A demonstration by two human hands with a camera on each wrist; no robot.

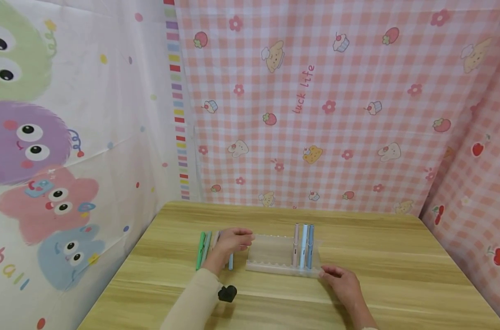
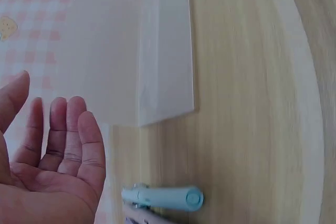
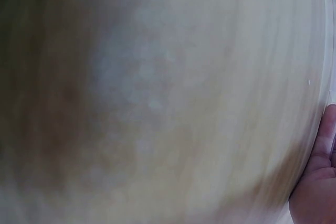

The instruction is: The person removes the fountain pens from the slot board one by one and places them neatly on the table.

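1. Bracketing the clear rack (image 1: 270, 251) from opposite corners, both hands are on the job at mid-worktop (image 1: 398, 270), well in from its left and right edges and short of the far one!
2. Steadying or squaring the rack looks like the step in hand, and the neat way is gentle, even pressure at both ends, flat on the wood, no lifting.
3. Three pens lean at the rack's right end: pink (image 1: 295, 247), light blue (image 1: 304, 247), dark blue (image 1: 310, 247). That makes this the loaded side, so a jerk here could rattle them out of their notches; slow and level is the call.
4. Over to the left hand (image 1: 232, 243): well open, thumb apart, fingers gently bent, nothing in its hold. Fingertips are right by the rack's far left corner; contact, I can't tell.
5. And the right hand (image 1: 343, 285)! Nearly closed, thumb and fingertips together at the near right corner, a light pinch by the look of it, though the right wrist view barely catches it.
6. Mind the loose pens toward the worktop's left edge, green (image 1: 200, 250) outermost: the left forearm crosses close by, so a high wrist would serve well.
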